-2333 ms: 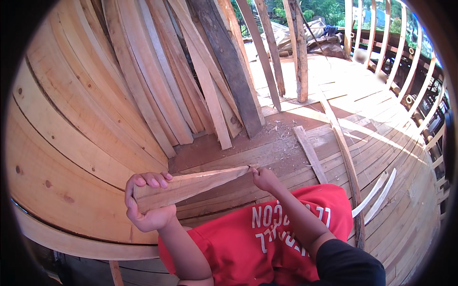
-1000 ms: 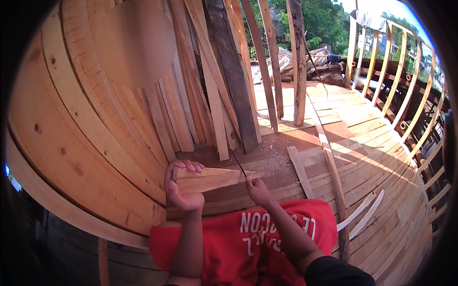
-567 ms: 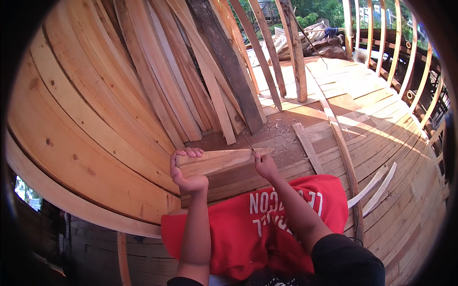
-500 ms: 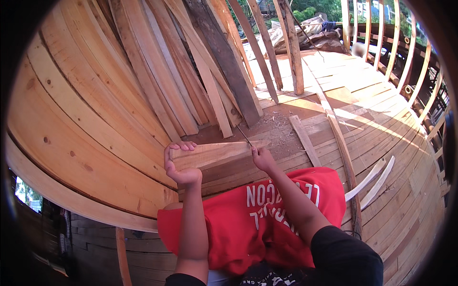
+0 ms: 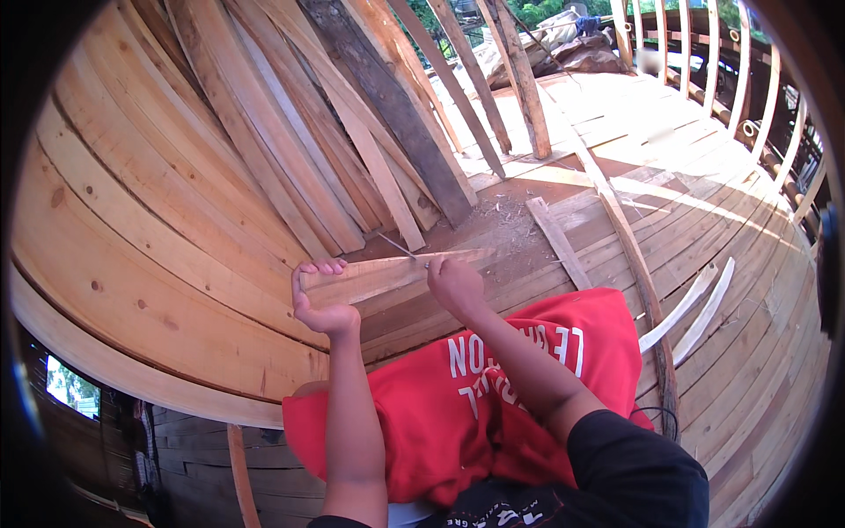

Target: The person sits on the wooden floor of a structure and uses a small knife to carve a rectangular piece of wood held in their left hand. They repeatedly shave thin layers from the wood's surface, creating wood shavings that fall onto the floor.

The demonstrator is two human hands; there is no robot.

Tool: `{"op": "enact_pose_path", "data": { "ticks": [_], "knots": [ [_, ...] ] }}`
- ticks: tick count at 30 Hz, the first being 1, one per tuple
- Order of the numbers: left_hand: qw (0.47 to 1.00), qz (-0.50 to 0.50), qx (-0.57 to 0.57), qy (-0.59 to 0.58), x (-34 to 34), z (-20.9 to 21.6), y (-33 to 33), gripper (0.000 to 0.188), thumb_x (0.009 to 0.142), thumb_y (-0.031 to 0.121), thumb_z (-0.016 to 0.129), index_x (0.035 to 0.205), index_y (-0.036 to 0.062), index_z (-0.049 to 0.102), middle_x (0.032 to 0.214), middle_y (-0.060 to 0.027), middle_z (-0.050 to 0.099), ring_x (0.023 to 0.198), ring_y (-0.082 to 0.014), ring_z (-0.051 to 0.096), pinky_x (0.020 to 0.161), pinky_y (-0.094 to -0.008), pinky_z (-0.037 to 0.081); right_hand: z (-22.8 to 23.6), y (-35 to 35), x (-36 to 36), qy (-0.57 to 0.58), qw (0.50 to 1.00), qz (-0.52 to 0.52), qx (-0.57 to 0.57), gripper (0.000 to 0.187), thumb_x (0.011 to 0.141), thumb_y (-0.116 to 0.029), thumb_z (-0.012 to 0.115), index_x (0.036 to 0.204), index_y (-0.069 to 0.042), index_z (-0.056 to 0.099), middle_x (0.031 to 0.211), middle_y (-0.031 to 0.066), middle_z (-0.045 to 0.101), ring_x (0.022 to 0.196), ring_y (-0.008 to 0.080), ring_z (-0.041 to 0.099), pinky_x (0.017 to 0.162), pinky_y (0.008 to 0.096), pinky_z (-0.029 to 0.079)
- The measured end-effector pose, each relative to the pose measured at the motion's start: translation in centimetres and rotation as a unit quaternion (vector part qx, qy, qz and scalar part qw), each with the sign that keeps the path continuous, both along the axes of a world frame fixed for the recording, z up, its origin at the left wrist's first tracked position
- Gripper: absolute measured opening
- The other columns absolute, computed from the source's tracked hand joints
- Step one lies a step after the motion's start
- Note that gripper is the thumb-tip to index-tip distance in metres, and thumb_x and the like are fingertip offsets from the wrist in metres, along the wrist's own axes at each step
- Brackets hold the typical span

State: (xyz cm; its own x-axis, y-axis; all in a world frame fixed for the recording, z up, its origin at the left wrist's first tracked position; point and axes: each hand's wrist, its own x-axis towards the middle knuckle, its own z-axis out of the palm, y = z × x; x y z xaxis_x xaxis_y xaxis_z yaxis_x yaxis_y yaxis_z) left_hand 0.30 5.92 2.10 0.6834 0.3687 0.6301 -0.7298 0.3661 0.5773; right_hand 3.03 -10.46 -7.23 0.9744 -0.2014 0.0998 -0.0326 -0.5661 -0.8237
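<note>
Our left hand [image 5: 324,317] is cupped round the broad end of a tapered piece of wood [image 5: 374,280] in the head view, the only one we have, with its fingers over the upper edge and the thumb side below. Our right hand [image 5: 456,286] is closed in a fist on a thin tool [image 5: 399,247], whose slender shaft slants away to the left across the wood's upper edge; its handle is hidden, so we cannot tell just what kind it is. The wood lies between our hands, in front of our red-clothed lap [image 5: 396,414] and over the plank floor [image 5: 748,334], its narrow tip pointing right, past the fist. Whether its lower edge touches the planks, we cannot tell.

We judge this piece light enough for one hand and quite stiff, with a dry, bare surface that should not slip much. Its broad end looks sturdiest and offers the best hold, well apart from the tool. Toward the tip it thins, and there we would expect it to split or snap most easily. Pale shavings [image 5: 519,220] lie on the floor beyond.
</note>
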Motion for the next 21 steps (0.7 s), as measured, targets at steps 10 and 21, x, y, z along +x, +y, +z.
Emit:
{"op": "enact_pose_path", "data": {
  "ticks": [10, 21],
  "knots": [
    [1.000, -0.004, 0.015, -0.004, 0.2, 0.8, -2.8, 0.039, 0.074, 0.038, 0.041, 0.089, 0.0024, 0.049, 0.075, -0.0120, 0.052, 0.070, -0.0248, 0.052, 0.072, -0.0421, 0.047, -4.0, -3.7, 1.7, -0.006, 0.998, -0.060, 0.004, 0.057, 0.095, -0.036, 0.030, 0.082, 0.004, 0.068, 0.081, 0.0285, 0.065, 0.081, 0.0463, 0.065, 0.077, 0.0540, 0.050],
    [0.999, -0.020, 0.045, -0.015, 0.3, 1.7, -4.7, 0.040, 0.076, 0.038, 0.041, 0.092, 0.0025, 0.050, 0.077, -0.0120, 0.052, 0.074, -0.0249, 0.052, 0.076, -0.0439, 0.046, -4.2, -4.7, 2.6, 0.052, 0.992, -0.098, 0.058, 0.059, 0.093, -0.036, 0.028, 0.092, 0.009, 0.066, 0.095, 0.0342, 0.062, 0.096, 0.0504, 0.060, 0.090, 0.0544, 0.045]
  ]
}}
